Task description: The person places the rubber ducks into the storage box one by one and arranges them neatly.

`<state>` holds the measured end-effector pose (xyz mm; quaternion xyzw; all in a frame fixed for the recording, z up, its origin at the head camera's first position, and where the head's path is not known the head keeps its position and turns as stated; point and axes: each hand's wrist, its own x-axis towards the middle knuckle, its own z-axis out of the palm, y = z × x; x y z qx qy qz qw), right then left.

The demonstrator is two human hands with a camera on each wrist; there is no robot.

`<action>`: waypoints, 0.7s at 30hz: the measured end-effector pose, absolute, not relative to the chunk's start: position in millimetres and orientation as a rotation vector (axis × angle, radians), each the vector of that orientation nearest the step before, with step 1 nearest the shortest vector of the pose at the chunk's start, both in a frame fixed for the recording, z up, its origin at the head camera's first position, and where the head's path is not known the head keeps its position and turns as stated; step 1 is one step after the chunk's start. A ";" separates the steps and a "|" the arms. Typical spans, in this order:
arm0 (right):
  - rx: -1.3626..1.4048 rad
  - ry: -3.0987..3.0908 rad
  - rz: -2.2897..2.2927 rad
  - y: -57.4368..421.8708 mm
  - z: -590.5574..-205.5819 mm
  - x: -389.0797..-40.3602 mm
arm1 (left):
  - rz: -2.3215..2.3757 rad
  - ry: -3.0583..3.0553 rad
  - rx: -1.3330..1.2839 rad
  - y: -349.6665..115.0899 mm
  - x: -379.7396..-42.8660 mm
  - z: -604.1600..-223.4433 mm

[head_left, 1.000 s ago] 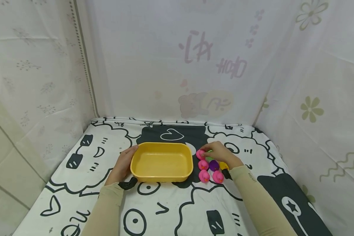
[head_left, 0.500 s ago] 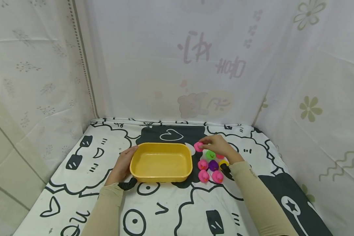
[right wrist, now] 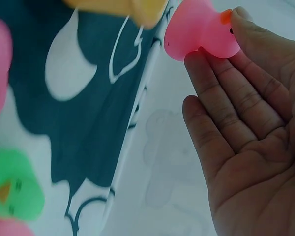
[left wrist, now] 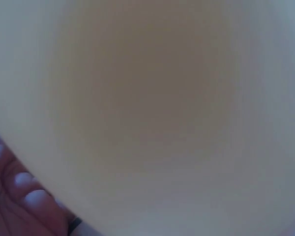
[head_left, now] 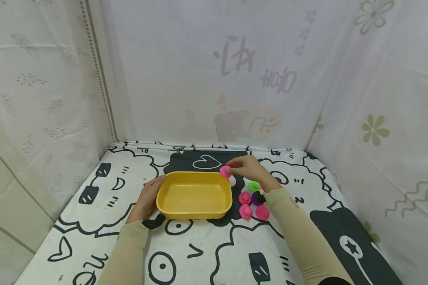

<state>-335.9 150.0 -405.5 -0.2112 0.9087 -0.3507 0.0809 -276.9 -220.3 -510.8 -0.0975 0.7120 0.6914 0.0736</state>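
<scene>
At the tray's far right corner, my right hand pinches a pink rubber duck between thumb and fingertips. The right wrist view shows the same duck with its orange beak beside the thumb. My left hand grips the left side of a yellow plastic tray. Blurred tray wall fills most of the left wrist view, with curled fingers of the left hand at its lower left. The tray's visible inside holds nothing.
Right of the tray, a green duck, a purple duck and several pink ducks sit close together, partly hidden by the right wrist. A patterned black-and-white cloth covers the table. Pale curtains hang behind.
My right hand has lifted the pink duck from the group and carried it left to the tray's far right corner. The left hand has stayed at the tray's left side.
</scene>
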 end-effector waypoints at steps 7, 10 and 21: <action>-0.750 2.709 -1.013 108.3 -408.0 -337.1 | 2.066 2.152 -0.297 -222.1 -277.2 -509.1; -0.782 2.684 -1.003 88.9 -408.3 -336.9 | 2.057 2.172 -0.285 -222.7 -277.2 -509.0; -0.865 2.597 -0.965 42.0 -416.6 -335.9 | 2.082 2.121 -0.283 -221.1 -276.6 -510.1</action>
